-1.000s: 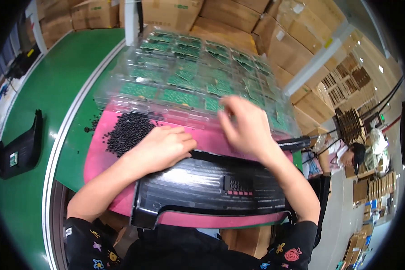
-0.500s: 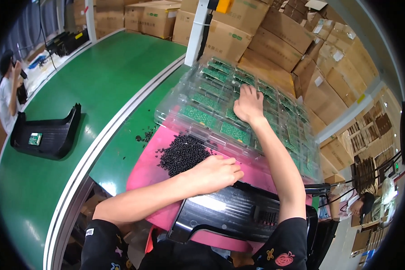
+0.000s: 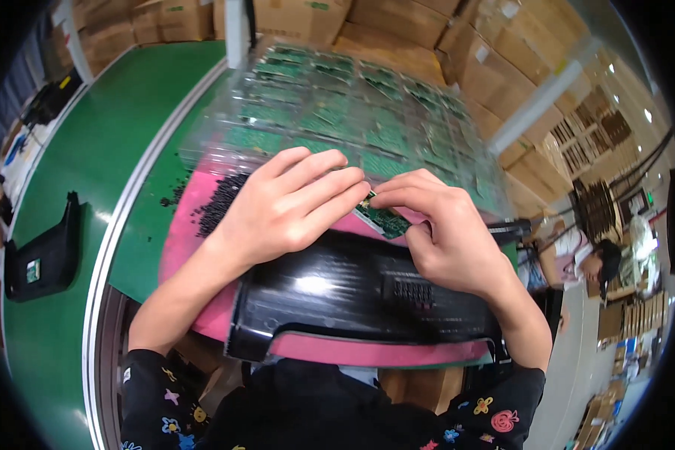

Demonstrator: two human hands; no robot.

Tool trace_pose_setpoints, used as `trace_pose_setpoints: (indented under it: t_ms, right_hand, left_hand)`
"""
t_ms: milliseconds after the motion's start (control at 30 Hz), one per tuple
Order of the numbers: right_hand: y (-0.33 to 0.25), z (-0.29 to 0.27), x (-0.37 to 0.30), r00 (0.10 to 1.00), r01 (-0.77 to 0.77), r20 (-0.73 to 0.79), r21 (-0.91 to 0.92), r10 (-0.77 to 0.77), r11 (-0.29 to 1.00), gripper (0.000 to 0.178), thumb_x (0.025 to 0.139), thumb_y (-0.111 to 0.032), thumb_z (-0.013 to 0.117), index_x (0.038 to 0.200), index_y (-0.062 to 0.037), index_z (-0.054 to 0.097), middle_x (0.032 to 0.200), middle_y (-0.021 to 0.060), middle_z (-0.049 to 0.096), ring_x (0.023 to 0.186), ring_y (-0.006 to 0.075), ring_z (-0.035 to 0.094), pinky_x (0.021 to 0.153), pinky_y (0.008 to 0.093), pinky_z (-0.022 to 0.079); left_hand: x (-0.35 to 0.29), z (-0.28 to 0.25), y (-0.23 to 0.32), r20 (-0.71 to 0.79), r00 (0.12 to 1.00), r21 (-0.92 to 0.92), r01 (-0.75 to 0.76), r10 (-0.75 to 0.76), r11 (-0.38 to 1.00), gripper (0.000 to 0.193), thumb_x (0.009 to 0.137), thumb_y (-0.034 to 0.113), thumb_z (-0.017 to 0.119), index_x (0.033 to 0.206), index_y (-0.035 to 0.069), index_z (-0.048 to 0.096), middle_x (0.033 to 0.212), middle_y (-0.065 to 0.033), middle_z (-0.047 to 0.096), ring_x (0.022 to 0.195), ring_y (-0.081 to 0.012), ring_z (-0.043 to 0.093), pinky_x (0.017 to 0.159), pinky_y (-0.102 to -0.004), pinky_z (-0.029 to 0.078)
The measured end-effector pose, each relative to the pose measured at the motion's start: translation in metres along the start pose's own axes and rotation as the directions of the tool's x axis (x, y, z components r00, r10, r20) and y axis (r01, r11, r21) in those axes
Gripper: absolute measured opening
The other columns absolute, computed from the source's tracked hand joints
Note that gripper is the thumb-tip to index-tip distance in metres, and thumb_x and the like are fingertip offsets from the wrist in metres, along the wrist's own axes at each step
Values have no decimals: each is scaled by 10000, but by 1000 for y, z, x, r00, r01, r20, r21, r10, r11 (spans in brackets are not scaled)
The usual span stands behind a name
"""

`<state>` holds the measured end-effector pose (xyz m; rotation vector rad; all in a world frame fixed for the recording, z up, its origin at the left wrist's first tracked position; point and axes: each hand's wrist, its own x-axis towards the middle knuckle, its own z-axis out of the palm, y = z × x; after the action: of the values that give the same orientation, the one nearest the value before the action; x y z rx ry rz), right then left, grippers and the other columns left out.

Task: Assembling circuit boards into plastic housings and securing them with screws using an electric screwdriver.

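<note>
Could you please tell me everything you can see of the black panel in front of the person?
The black panel is long and glossy, looks like plastic, and has a curved surface with bright reflections. A slotted grille sits right of its middle, and a wide cutout runs along its near edge. It lies crosswise on the pink mat, which shows through the cutout. The left hand and right hand partly overlap it in view; whether they touch it is unclear.

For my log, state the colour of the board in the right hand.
The board is green, clearest in the head view.
</note>
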<state>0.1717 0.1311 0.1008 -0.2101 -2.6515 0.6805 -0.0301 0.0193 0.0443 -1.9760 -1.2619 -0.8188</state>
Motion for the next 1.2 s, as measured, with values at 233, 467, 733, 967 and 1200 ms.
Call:
trace_pose_setpoints:
  t_ms: [233, 467, 733, 967, 1200]
  right_hand:
    - [7, -20, -63, 998, 39, -58, 13, -38, 999, 416, 703, 95, 581, 1108, 13, 626, 1126, 164, 650, 1078, 333, 607, 936, 399, 490]
    - [13, -19, -104, 954, -23, -297, -243, -52, 970, 550, 647, 54, 796, 1166, 6, 622, 1195, 150, 641, 1100, 328, 608, 907, 376, 509]
    - [30, -6, -138, 868, -62, -459, -475, -187, 878, 529, 648, -7, 818, 1140, 52, 633, 1000, 148, 673, 903, 333, 643, 789, 390, 534]
    - [32, 3, -157, 884, -208, -452, -153, 119, 966, 560, 595, 9, 781, 1134, 54, 634, 1086, 177, 676, 962, 332, 656, 841, 386, 530]
    - [53, 26, -172, 899, -358, -186, 205, 395, 911, 529, 624, -32, 758, 1135, 9, 629, 1242, 149, 606, 1130, 334, 583, 968, 397, 466]
  left_hand:
    - [29, 19, 19, -133, 972, -266, -226, 196, 937, 334, 657, -35, 745, 982, -58, 671, 932, -150, 664, 789, -301, 666, 653, -357, 570]
    - [50, 25, 34, -134, 990, -472, -91, 30, 877, 237, 677, -80, 758, 901, -50, 686, 871, -151, 685, 759, -252, 690, 656, -326, 571]
    - [61, 27, 52, 116, 962, -732, 252, -249, 633, 201, 702, -111, 747, 888, -45, 709, 845, -146, 706, 794, -199, 692, 687, -271, 559]
    - [46, 34, 56, 389, 920, -683, 325, -51, 654, 532, 673, 127, 861, 1155, 11, 667, 1111, -110, 659, 912, -205, 665, 684, -286, 563]
    - [20, 50, 75, 710, 701, -550, 490, 69, 676, 515, 693, 157, 810, 1137, -13, 612, 1071, -112, 600, 824, -303, 661, 699, -384, 558]
